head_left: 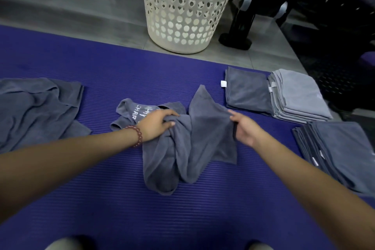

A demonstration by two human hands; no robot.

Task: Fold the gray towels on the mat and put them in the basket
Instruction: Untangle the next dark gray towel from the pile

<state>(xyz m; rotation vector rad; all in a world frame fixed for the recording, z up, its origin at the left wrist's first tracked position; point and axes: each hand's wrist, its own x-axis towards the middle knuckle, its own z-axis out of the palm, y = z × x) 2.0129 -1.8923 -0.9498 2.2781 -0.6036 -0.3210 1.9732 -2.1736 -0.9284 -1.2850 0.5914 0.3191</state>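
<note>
Towel (188,144) lies crumpled in the middle of the mat (121,199), between my two hands. It is bunched into a rough rope whose long axis runs from far to near: one loose corner points away from me toward the basket (188,10), and the heavy folded end droops toward my knees. My left hand (156,126), with a bracelet (138,136) at the wrist, has its fingers (170,115) curled into a bunch of the towel's left side. My right hand (243,128) pinches the towel's right edge between thumb and fingers (231,112).

Gray cloth with white lettering (138,112) sticks out past my left hand; I cannot tell whether it belongs to the same towel. A loose pile (36,107) of gray cloth sits at the mat's left end. Three folded stacks (300,93) sit at the right end. The basket stands upright on the floor (81,12), just beyond the mat's far edge.
</note>
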